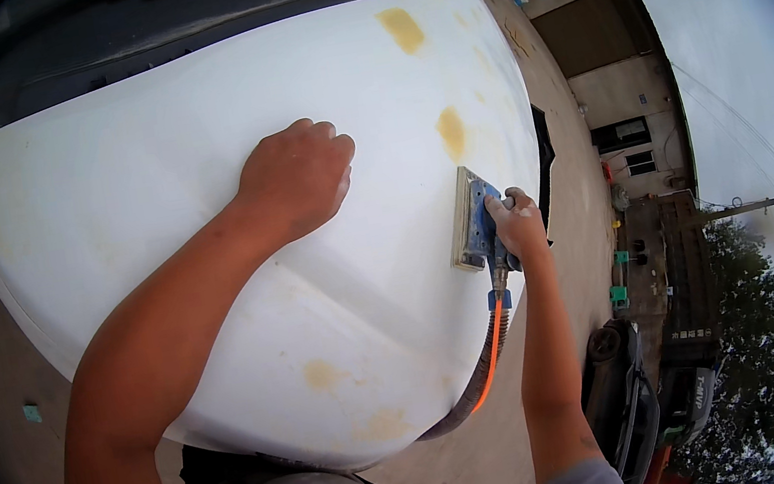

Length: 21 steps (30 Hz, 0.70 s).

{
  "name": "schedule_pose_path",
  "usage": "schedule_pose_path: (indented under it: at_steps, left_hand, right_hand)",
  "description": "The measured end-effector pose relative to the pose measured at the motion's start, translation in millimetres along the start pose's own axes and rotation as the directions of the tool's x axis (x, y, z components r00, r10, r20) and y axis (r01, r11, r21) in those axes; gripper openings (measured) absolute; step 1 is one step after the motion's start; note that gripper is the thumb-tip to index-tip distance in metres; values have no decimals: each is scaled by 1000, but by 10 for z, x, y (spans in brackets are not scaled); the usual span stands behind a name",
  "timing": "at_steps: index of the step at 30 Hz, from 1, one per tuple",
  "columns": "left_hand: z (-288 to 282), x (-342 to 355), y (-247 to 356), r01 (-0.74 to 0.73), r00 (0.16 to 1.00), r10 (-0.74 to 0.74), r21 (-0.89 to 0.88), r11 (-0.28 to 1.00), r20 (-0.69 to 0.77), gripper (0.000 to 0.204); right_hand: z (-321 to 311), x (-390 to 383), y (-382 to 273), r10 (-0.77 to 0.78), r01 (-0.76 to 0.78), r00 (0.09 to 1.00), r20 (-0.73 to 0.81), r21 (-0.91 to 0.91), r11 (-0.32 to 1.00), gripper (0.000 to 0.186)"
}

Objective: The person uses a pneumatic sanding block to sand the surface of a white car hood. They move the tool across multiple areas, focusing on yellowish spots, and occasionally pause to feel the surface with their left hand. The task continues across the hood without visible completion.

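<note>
My right hand [518, 223], dusted white, is wrapped round a blue air sander [479, 219] with a long flat pad. The sander is held over the right side of a white car hood [364, 94], tilted with its pad edge turned left; I cannot tell if the pad touches the paint. A ribbed dark hose [487, 363] with an orange line [492, 352] runs from its lower end down past the hood's front edge. Over the middle of the hood, my left hand [301, 177] is closed in a fist. Nothing shows in it, though its palm side is hidden.
Yellowish filler patches [401, 30] mark the hood at the right and near its front. A windshield [170, 23] lies beyond it. To the right are concrete ground [551, 155], a building [615, 54], a parked dark car [622, 397] and a tree [755, 326].
</note>
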<state>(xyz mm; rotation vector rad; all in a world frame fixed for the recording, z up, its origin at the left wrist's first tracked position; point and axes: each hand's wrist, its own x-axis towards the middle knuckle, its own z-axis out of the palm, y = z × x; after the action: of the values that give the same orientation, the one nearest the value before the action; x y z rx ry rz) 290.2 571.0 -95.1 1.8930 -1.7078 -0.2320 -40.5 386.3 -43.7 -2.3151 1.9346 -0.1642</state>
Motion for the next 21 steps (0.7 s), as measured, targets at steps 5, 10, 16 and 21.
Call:
schedule_pose_path:
  at_steps: [5,10,16,21]
  left_hand:
    - [-31,-24,-57,-28,999,28,0,1000,-24,13]
    - [6,-21,-78,-32,999,31,-33,999,-31,14]
    - [16,-27,-46,-39,999,38,-7,999,-33,13]
    - [-3,-10,-10,-14,1000,14,-6,1000,-8,13]
  right_hand:
    - [-41,700,62,9,-9,1000,-28,-3,1000,71]
    - [-27,274,-43,-41,37,998,-54,-72,997,69]
    - [78,3,94,-6,6,1000,9,-34,999,66]
    - [34,803,331,28,-34,995,-96,-56,998,71]
